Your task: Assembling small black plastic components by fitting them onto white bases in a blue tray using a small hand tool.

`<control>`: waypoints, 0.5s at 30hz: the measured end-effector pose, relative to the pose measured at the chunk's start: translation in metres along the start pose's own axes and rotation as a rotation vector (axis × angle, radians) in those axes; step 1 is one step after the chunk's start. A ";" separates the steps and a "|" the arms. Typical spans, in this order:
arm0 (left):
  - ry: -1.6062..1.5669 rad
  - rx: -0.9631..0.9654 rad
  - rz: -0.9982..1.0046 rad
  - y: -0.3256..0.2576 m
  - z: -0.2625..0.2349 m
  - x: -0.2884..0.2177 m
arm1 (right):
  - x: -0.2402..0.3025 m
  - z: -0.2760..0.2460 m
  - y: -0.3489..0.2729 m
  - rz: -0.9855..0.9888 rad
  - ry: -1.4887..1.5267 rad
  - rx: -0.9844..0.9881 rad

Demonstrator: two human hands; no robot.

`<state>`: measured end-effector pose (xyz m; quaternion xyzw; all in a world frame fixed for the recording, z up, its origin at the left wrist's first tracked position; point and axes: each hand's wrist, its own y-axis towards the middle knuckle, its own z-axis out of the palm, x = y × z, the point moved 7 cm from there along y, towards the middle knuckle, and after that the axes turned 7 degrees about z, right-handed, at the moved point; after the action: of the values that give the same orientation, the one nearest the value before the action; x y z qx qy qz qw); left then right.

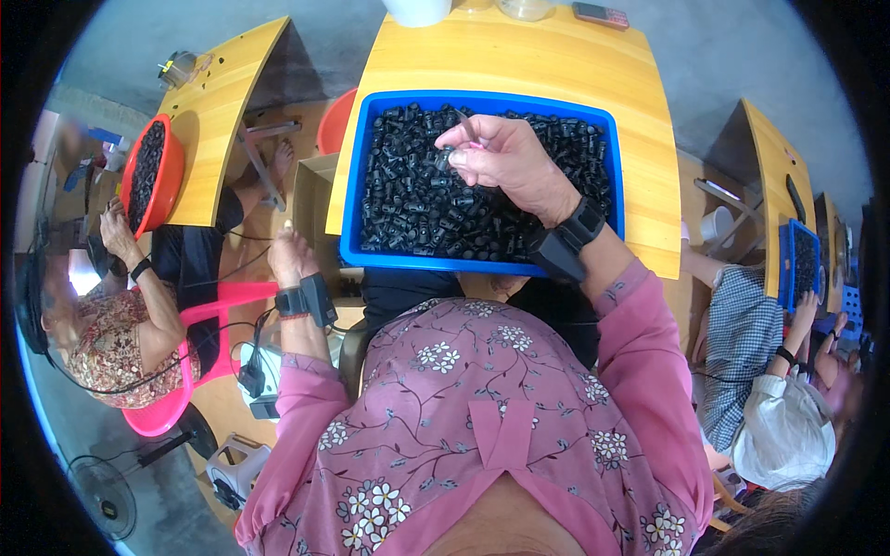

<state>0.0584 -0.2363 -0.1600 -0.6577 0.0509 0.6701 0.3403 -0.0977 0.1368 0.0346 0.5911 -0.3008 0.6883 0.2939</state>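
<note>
A blue tray [352, 213] full of small black plastic parts [417, 199] sits on a yellow wooden table [519, 65] in front of me. My right hand [505, 157] hovers over the tray, fingers pinched on one small black part [446, 157], with a thin metal tool sticking up between the fingers. My left hand [290, 255] hangs off the table's left side, beside a cardboard box [311, 195]; whether it holds anything is hidden. Both wrists wear black bands.
A person on a pink chair [199, 320] works at a red bowl [162, 190] of black parts on the left table. Another person at the right faces a second blue tray [788, 264]. A fan [102, 496] stands on the floor. A phone [600, 15] lies at the table's far edge.
</note>
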 end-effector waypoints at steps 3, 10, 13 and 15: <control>-0.152 0.156 0.294 -0.044 0.054 -0.065 | -0.002 -0.006 -0.001 0.001 0.008 -0.016; -0.193 0.851 0.211 -0.174 0.181 -0.104 | 0.001 0.004 0.001 -0.088 -0.072 -0.023; -0.169 0.953 -0.040 -0.195 0.208 -0.079 | -0.001 0.003 0.000 -0.083 -0.130 -0.045; -0.233 0.979 -0.113 -0.198 0.216 -0.070 | 0.003 0.005 -0.003 -0.115 -0.169 -0.052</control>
<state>-0.0280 -0.0012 0.0075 -0.3438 0.2850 0.6172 0.6478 -0.0922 0.1353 0.0387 0.6554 -0.3079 0.6099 0.3219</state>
